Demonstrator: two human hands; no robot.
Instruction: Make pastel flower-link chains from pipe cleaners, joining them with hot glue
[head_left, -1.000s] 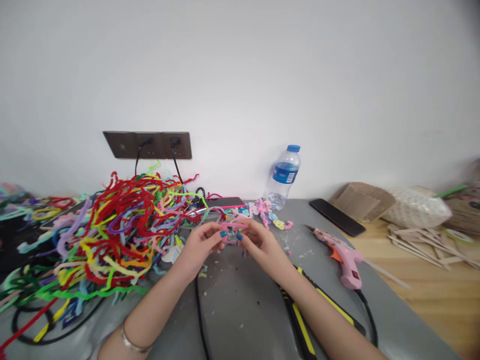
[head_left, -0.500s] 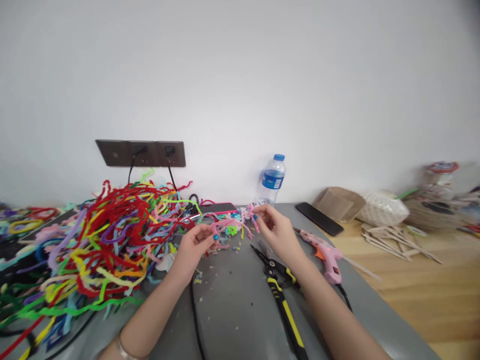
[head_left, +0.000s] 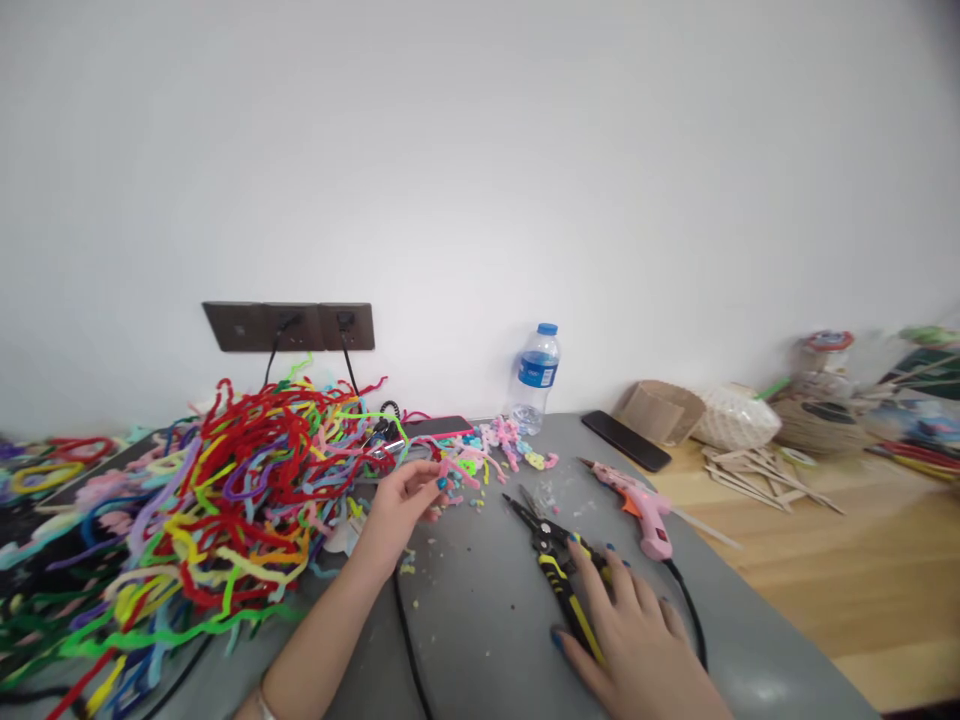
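In the head view my left hand [head_left: 405,505] pinches a pink pipe cleaner [head_left: 474,468] between thumb and fingers. Behind it lie small twisted pipe cleaner pieces [head_left: 508,438] in pink, white and yellow. My right hand [head_left: 634,620] is spread open over the black and yellow pliers [head_left: 559,575], its fingers above the handles; whether they touch cannot be seen. The pliers lie on the grey table with jaws pointing away. Right of them rests a pink hot glue gun [head_left: 646,515].
A big tangled heap of coloured pipe cleaners [head_left: 247,490] covers the left side. At the wall stands a water bottle [head_left: 536,380]. A black phone [head_left: 626,440], a cardboard piece [head_left: 664,412] and wooden sticks [head_left: 757,475] lie to the right. A black cable [head_left: 409,640] crosses the front.
My right hand has left the pink pipe cleaner and moved down and toward me, over the pliers' handles. My left hand keeps its pinch. The view has shifted slightly.
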